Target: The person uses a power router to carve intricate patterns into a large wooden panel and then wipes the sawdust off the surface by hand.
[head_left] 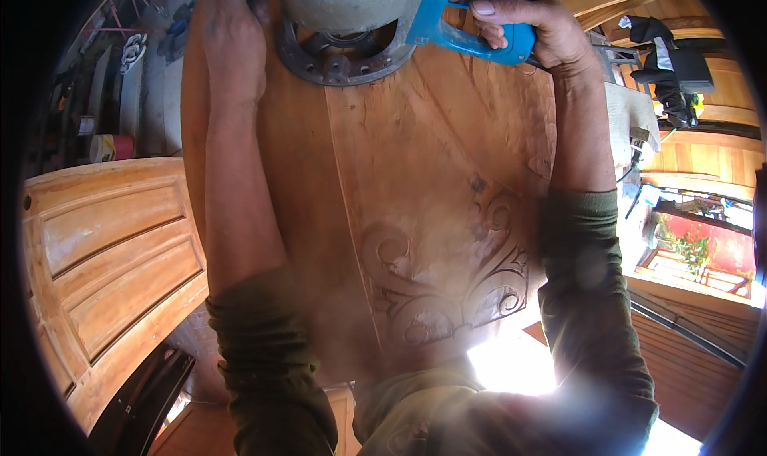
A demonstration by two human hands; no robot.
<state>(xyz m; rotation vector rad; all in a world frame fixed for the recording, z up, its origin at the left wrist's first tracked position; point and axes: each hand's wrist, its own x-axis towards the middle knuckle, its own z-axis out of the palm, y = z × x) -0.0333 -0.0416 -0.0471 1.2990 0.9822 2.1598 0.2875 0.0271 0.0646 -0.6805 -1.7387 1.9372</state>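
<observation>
Router (pixel 351 12) is sitting top centre of frame over carved panel (pixel 399 152), right hand (pixel 551 28) clamping its handle (pixel 479 48), left hand (pixel 228 16) grip can't tell; likely guiding step, next needing level base (pixel 343 76).

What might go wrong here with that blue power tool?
The blue power tool might slip and gouge the wooden panel beneath it. If it strayed far enough, it could scar the carved scrolls. Any flying chips might sting the bare right hand gripping its handle.
</observation>
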